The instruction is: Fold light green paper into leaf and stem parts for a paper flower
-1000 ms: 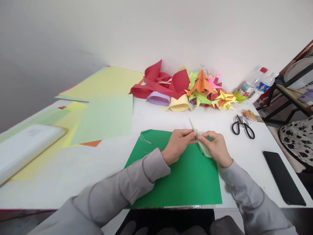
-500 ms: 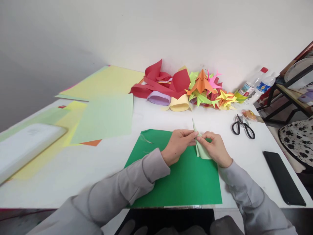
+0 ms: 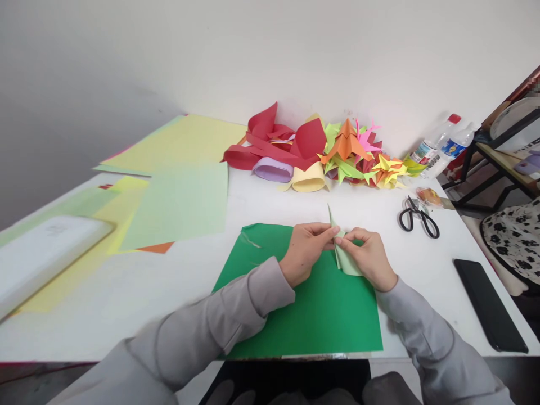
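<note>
I see left hand point(image 3: 306, 252) and right hand point(image 3: 371, 256) pinching pointed, folded pale-green paper point(image 3: 347, 264) over flat green sheet point(image 3: 323, 315) at the white surface's point(image 3: 185, 281) front edge.

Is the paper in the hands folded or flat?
Folded. The pale green paper, pinched by the left hand and right hand, narrows to a thin point above and widens below.

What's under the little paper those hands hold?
A green sheet on the white table. The left hand, right hand and pale green paper hide part of it from view.
</note>
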`<state>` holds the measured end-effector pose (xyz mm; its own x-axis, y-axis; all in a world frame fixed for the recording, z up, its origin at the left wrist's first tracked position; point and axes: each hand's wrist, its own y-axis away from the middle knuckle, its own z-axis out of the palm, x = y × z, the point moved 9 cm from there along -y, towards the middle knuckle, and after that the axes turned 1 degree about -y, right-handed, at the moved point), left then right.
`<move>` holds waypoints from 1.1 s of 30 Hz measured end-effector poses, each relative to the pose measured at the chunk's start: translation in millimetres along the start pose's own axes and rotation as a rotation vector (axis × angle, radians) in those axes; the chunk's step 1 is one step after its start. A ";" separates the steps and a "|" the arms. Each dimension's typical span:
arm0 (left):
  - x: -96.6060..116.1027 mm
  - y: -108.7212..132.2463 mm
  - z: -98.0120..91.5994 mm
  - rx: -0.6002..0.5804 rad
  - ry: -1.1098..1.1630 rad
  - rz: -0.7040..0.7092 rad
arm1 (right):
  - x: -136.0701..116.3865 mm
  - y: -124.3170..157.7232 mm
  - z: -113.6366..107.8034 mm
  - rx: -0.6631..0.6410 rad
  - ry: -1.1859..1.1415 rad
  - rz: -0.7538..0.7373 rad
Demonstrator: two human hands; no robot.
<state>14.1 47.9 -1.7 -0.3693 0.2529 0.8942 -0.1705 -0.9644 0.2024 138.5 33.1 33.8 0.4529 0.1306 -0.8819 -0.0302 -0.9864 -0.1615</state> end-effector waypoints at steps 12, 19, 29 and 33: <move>-5.1 -3.9 -3.6 0.016 0.009 -0.051 | -1.0 0.6 1.8 -0.017 0.055 -0.005; -2.4 0.9 1.6 -0.029 -0.020 -0.056 | -4.4 2.7 -0.3 0.021 0.134 -0.083; 2.2 0.4 -0.9 -0.014 -0.044 0.026 | -4.8 4.7 0.0 0.013 0.128 -0.074; 4.2 0.2 0.4 -0.019 -0.030 0.027 | -5.6 5.2 0.1 0.021 0.109 -0.072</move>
<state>12.8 48.7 2.2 -0.3469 0.2239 0.9108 -0.1781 -0.9691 0.1704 135.7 27.2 37.8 0.5486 0.1886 -0.8145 -0.0121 -0.9723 -0.2332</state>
